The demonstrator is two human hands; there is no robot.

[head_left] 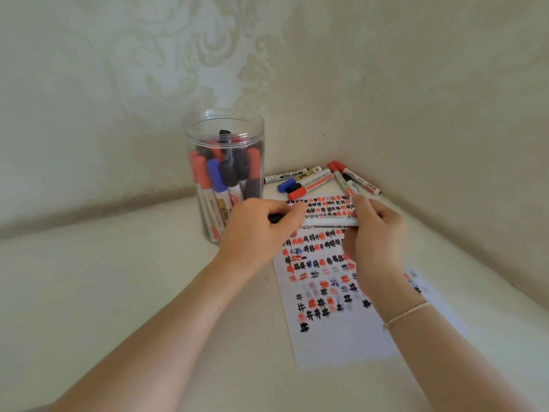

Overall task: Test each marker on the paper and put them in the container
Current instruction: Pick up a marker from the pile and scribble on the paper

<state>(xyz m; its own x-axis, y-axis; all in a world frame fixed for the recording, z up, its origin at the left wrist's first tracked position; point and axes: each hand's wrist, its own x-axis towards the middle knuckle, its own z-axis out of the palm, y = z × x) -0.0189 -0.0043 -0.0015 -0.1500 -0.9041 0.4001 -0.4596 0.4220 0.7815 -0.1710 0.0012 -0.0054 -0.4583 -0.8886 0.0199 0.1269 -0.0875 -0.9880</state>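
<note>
Gripping one marker (326,222) level above the paper (332,331), the left hand (261,230) clasps its black cap end, the right hand (374,230) its barrel, probably to uncap it.

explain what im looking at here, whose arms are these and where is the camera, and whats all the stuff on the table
There is no machine here. These are a person's own two bare arms, filmed by a single wide-angle camera worn on their head, looking forward and down. That is why the arms seem to reach in from the bottom edge.

The left hand and the right hand hold one marker crosswise between them. The left fingers are curled round its dark end, the right hand grips the white barrel.

Under it lies a sheet of paper covered with small red, black and blue test scribbles. To the left stands a clear plastic jar, open at the top, already holding many markers. Behind the paper, in the corner, a loose pile of markers lies on the pale surface.
</note>
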